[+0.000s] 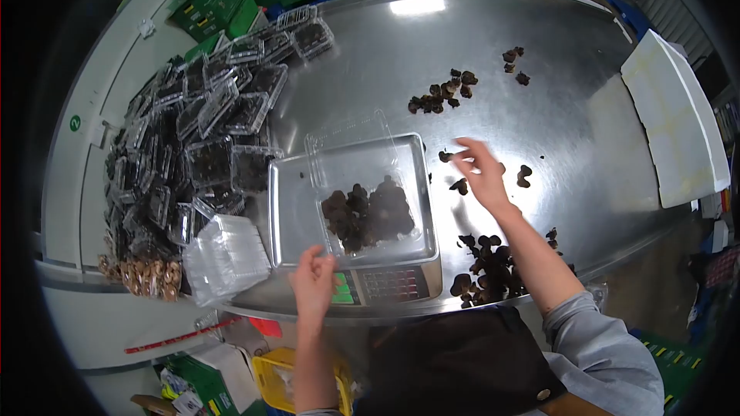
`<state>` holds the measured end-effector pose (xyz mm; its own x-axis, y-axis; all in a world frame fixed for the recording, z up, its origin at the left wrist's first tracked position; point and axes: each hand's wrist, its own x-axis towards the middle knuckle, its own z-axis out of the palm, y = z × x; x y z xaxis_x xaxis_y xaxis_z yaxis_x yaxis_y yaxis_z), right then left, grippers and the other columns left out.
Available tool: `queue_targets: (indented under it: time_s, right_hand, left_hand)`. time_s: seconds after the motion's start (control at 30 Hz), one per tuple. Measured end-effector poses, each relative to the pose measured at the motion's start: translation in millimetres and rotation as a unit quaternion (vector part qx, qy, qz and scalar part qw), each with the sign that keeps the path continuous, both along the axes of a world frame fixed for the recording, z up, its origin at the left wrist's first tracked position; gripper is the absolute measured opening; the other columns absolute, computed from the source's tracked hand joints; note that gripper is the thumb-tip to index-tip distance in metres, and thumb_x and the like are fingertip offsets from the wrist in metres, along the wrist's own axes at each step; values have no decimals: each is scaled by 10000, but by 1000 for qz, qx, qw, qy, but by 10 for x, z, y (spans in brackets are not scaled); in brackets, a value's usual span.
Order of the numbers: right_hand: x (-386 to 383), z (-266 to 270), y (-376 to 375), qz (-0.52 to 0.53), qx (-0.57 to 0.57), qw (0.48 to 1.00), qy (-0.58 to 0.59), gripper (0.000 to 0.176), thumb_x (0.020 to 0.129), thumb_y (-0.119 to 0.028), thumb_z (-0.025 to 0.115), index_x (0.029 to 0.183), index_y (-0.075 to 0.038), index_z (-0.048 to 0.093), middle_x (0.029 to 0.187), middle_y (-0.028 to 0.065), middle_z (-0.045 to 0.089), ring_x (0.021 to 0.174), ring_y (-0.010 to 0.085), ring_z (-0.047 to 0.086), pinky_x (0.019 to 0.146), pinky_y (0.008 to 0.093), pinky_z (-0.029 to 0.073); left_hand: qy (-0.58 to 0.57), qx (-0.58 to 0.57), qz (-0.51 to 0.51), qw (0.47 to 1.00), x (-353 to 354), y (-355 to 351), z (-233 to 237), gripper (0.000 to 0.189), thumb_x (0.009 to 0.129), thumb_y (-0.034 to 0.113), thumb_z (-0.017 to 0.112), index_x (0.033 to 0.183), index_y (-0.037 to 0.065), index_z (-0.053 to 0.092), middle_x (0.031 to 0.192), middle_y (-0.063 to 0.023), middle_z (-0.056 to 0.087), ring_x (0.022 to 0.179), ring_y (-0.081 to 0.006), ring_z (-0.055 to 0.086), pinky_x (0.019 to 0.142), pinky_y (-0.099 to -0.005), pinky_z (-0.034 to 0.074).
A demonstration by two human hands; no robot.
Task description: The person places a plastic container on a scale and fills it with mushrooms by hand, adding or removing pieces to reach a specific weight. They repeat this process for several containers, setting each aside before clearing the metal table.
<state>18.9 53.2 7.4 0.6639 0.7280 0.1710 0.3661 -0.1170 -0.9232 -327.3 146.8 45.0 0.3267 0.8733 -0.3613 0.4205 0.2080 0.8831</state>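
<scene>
A clear plastic clamshell punnet [314, 160], lid raised, lies on the metal pan of a scale [289, 216]. Dark brown mushrooms [351, 216] fill its base. My left hand [312, 281] is over the scale's front edge beside the keypad, fingers loosely bent and apart, nothing visible in them. My right hand [484, 177], somewhat blurred, reaches over the table right of the scale. Its thumb and forefinger are parted, the tips right by a small dark mushroom piece [445, 156]. Another piece [459, 186] lies just below that hand.
Many filled clear punnets [208, 162] are heaped left, with nested empty punnets [227, 258] in front. Mushrooms lie in a front pile [489, 270] under my right forearm and a farther cluster [443, 94] on the steel table [362, 54]. A white box [678, 123] stands right.
</scene>
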Motion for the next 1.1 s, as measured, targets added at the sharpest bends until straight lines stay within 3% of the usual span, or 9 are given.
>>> queue_targets:
  time_s: [0.17, 0.23, 0.3, 0.47, 0.6, 0.73, 0.9, 1.0, 1.1]
  right_hand:
    - [-526, 26, 764, 99, -3, 982, 159, 456, 939, -280, 594, 1311, -37, 493, 1262, 147, 573, 1137, 243, 577, 995, 362, 442]
    - [-587, 74, 821, 67, 17, 983, 168, 453, 910, -265, 620, 1293, -50, 511, 1245, 154, 574, 1145, 269, 562, 1000, 379, 425]
    - [-619, 421, 661, 49, 73, 988, -128, 396, 861, -209, 653, 1226, -77, 573, 1180, 159, 593, 1115, 297, 564, 959, 377, 440]
    - [-848, 516, 592, 223, -12, 943, -246, 125, 743, -182, 735, 786, -69, 702, 953, 80, 588, 943, 272, 534, 823, 394, 446]
    - [-957, 464, 690, 239, -98, 916, -308, 110, 718, -160, 740, 751, -66, 695, 972, 69, 589, 996, 263, 511, 860, 386, 421]
    - [-954, 374, 708, 240, -25, 934, -261, 87, 730, -133, 714, 737, -60, 666, 1011, 66, 588, 1036, 260, 506, 883, 396, 412]
    - [-838, 433, 452, 168, 83, 982, -30, 96, 884, -116, 600, 904, -31, 559, 1063, 112, 547, 976, 276, 528, 899, 370, 417]
    - [-938, 722, 85, 259, 37, 964, 50, 103, 938, -138, 541, 947, -35, 540, 1042, 122, 524, 970, 264, 521, 904, 356, 416]
    - [-1552, 479, -300, 459, 20, 881, 110, 158, 962, -213, 508, 955, -59, 539, 972, 114, 531, 919, 270, 541, 793, 361, 470]
  left_hand:
    - [-84, -54, 10, 995, 100, 21, -116, 366, 938, 92, 568, 1251, -46, 438, 819, -117, 645, 518, -137, 595, 406, -231, 424]
    - [-102, -61, 5, 993, 97, 42, -95, 370, 939, 88, 563, 1256, -48, 427, 813, -118, 641, 517, -139, 595, 401, -231, 421]
    - [-103, -59, 16, 993, 87, 23, -64, 359, 938, 90, 566, 1246, -44, 440, 807, -114, 640, 515, -134, 591, 399, -228, 414]
    - [-91, -43, 18, 995, 110, 12, -107, 327, 942, 108, 566, 1219, -36, 467, 798, -120, 648, 500, -128, 585, 383, -218, 403]
    - [-89, -37, 23, 995, 131, 35, -86, 303, 947, 126, 563, 1198, -26, 491, 798, -117, 654, 489, -125, 581, 372, -210, 395]
    - [-83, -29, 16, 996, 47, 54, -50, 287, 948, 135, 563, 1184, -19, 510, 800, -102, 655, 499, -117, 582, 372, -204, 391]
    - [-91, -15, 43, 995, -79, 209, -26, 293, 943, 140, 576, 1189, -5, 512, 798, -87, 659, 503, -108, 575, 376, -212, 378]
    - [-85, 11, 49, 995, -86, 361, -39, 285, 966, 176, 552, 1175, -16, 523, 834, -85, 657, 579, -103, 594, 422, -203, 415]
    - [-73, 42, 44, 996, 26, 608, -6, 318, 985, 234, 526, 1170, -25, 539, 877, -91, 653, 677, -103, 607, 504, -201, 466]
